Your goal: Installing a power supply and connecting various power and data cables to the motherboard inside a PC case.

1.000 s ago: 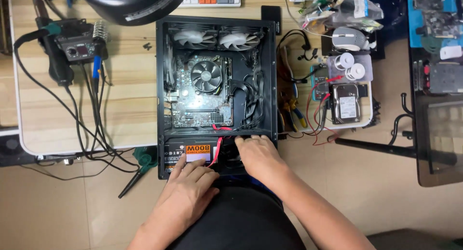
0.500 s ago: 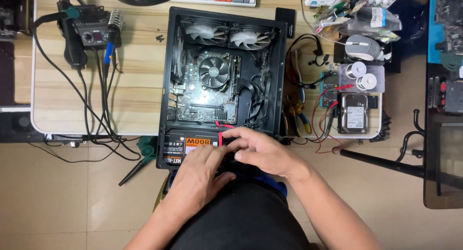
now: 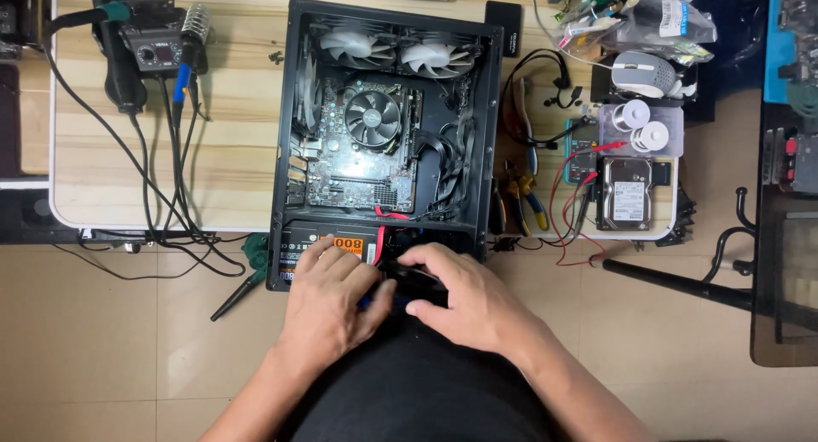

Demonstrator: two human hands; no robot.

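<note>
Seen from above: an open black PC case (image 3: pixel 388 135) lies flat on a wooden table (image 3: pixel 221 152), filling the middle of the frame. Inside it are two white fans (image 3: pixel 400 50) at the top, a cooler (image 3: pixel 373 118) on the motherboard (image 3: pixel 358 173), and a power supply (image 3: pixel 328 246) with an orange label along the case's lower edge.

My left hand (image 3: pixel 328 301) rests palm-down on the power supply, fingers spread and gripping nothing that I can see. My right hand (image 3: pixel 464 297), just beside it at lower centre, curls its fingers over a dark bundle of cables (image 3: pixel 417 280) at the case's lower rim; I cannot tell how firmly it grasps them. A red cable (image 3: pixel 379 237) runs down from the motherboard toward both hands.

To work well here, I judge I should steady the power supply with the left hand and ease the cables gently, keeping them clear of the sharp rim.

At right lie pliers (image 3: pixel 520 195), a hard drive (image 3: pixel 626 195) and a mouse (image 3: pixel 643 71); a soldering station (image 3: pixel 153 46) sits upper left.
</note>
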